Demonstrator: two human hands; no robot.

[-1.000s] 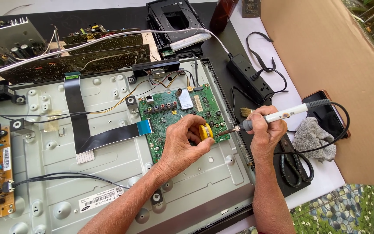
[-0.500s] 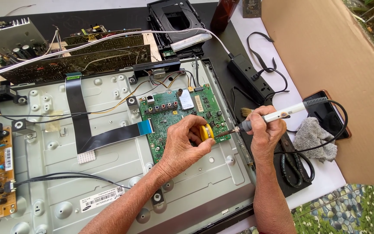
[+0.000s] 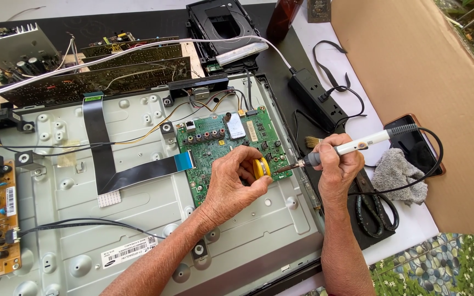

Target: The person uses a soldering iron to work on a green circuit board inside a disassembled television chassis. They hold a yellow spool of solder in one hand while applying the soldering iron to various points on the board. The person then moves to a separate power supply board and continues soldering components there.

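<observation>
My left hand (image 3: 236, 183) is curled tight around a small yellow spool (image 3: 261, 168), pinching it just above the lower right part of the green circuit board (image 3: 223, 151). My right hand (image 3: 336, 164) grips the white-handled soldering iron (image 3: 352, 147) like a pen, fingers closed on the grey collar, with the tip angled down and left until it nearly meets the spool at the board's edge. I cannot tell whether the tip touches the board itself. The board sits on the pale metal back panel (image 3: 138, 219), with a flat black ribbon cable (image 3: 133, 174) plugged into its left side. The risk I judge highest is the hot tip straying: the left fingertips sit very close to it, and a slip could burn them or bridge neighbouring parts on the crowded board. The iron's black cord (image 3: 412, 183) loops past a grey cloth (image 3: 399, 175) and a dark phone (image 3: 415, 145); a snag there could jerk my hand.
</observation>
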